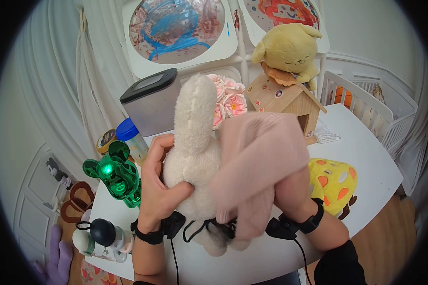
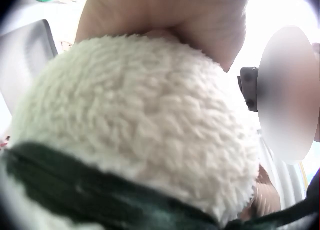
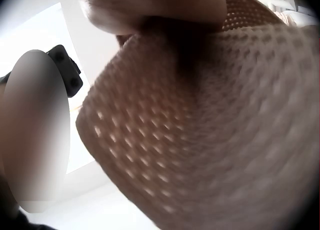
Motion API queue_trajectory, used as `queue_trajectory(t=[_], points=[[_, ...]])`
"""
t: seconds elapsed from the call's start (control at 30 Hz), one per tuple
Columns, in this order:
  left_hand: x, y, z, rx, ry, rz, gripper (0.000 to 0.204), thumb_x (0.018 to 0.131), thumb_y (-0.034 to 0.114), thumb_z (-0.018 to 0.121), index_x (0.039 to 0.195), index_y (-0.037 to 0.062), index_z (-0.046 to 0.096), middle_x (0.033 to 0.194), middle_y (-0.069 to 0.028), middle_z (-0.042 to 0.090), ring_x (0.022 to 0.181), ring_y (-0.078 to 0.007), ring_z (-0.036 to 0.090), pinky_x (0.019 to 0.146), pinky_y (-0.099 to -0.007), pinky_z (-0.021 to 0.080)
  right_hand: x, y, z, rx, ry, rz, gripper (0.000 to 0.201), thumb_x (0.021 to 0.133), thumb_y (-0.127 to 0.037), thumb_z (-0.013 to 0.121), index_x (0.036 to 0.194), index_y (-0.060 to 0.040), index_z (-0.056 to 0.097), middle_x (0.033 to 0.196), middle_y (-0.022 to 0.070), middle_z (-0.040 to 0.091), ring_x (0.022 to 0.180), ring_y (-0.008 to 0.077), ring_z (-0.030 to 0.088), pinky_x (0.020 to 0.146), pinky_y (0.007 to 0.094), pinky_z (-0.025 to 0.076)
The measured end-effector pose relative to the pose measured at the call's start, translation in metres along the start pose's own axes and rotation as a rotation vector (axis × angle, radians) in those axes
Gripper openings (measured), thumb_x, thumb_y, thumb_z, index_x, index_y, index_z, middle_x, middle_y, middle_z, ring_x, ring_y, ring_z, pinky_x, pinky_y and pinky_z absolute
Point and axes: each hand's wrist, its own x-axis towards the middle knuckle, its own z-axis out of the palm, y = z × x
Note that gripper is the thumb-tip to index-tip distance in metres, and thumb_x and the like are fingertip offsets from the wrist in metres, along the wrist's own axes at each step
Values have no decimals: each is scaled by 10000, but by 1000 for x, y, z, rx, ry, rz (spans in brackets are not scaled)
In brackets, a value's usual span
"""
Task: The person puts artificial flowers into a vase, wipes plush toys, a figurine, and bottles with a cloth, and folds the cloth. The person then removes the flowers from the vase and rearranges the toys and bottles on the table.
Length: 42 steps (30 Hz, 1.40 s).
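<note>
A white fluffy plush toy (image 1: 195, 161) with a long upright ear is held over the table, a dark green ribbon (image 2: 90, 190) around it. The left hand (image 1: 159, 183) grips its head, thumb pressed into the fur; in the left wrist view that hand (image 2: 165, 20) lies over the fur. A pink knitted cloth (image 1: 259, 161) hangs beside the plush, blurred in the head view. The right hand (image 1: 292, 190) holds the cloth, its fingers mostly hidden behind it. In the right wrist view the right hand (image 3: 155, 10) pinches a fold of the knit (image 3: 150, 125).
On the white table (image 1: 366, 147) stand a green shiny bear figure (image 1: 121, 178), a blue-lidded jar (image 1: 133, 137), a grey bin (image 1: 152, 104), pink flowers (image 1: 233, 102), and a wooden house (image 1: 280, 97) with a yellow plush (image 1: 290, 50). A yellow spotted item (image 1: 333, 185) lies right, bottles (image 1: 104, 232) left.
</note>
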Motion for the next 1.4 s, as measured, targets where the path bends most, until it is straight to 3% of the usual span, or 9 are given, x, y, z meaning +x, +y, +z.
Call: queue_trajectory(t=[0.13,0.27,0.3,0.37,0.67,0.93,1.17,1.27,1.4], points=[[-2,3,8,-174,163,77,700,576,68,612,1258,-14,474,1171,-90,552,1099,-188,556,1023,-305,401,10,20,-12,586,245,209,411,939,-112,641,1324,-19,532,1303,121,589,1204,220,575,1023,368,449],[-9,5,22,-145,116,59,867,564,90,648,1382,-32,386,1291,-122,466,1186,-251,514,1055,-341,389,9,-13,-11,185,-478,-5,380,870,-135,723,1219,-28,618,1240,104,618,1141,248,589,1001,380,458],[-6,-2,11,236,-117,175,937,612,121,766,1434,-28,340,1332,-141,404,1250,-282,466,1087,-365,364,10,-16,-1,185,-470,-2,380,870,-135,723,1219,-28,618,1240,104,618,1141,248,589,1001,380,458],[-7,-3,19,275,-137,106,965,632,156,817,1447,-18,330,1327,-138,398,1264,-283,452,1102,-372,346,10,-20,18,-14,-516,5,364,822,-262,748,1134,-91,673,1151,137,647,1087,326,598,945,438,454],[-9,-9,12,152,-138,-134,1015,698,184,874,1509,16,288,1448,-119,347,1366,-262,387,1133,-377,318,2,-5,30,-5,-502,-92,434,775,-321,806,1136,-121,671,1181,105,639,1121,334,576,971,461,428],[-10,-12,1,-202,-103,-235,779,682,17,717,1406,6,432,1260,-62,589,1175,-177,566,1054,-336,401,-8,4,41,-154,-420,-203,554,754,-370,830,1202,-119,623,1194,82,612,1137,304,569,963,442,432],[-15,-8,4,-280,-55,-241,751,642,24,733,1350,1,483,1251,-68,601,1093,-189,612,973,-327,464,-2,-1,40,-180,-357,-193,591,706,-386,853,1183,-118,632,1204,83,618,1165,314,556,1015,456,405],[-14,-9,10,-332,5,-117,735,632,84,802,1308,3,525,1281,-82,583,1133,-200,588,985,-347,460,3,4,36,-77,-259,-188,509,780,-297,809,1204,-93,617,1233,96,611,1176,293,561,1017,446,420],[1,-26,2,-178,-312,334,829,601,186,912,1322,43,527,1344,-108,535,1215,-216,533,1017,-396,444,15,16,21,265,-274,-14,415,857,-179,733,1230,-59,597,1258,114,603,1184,270,565,1013,418,439]])
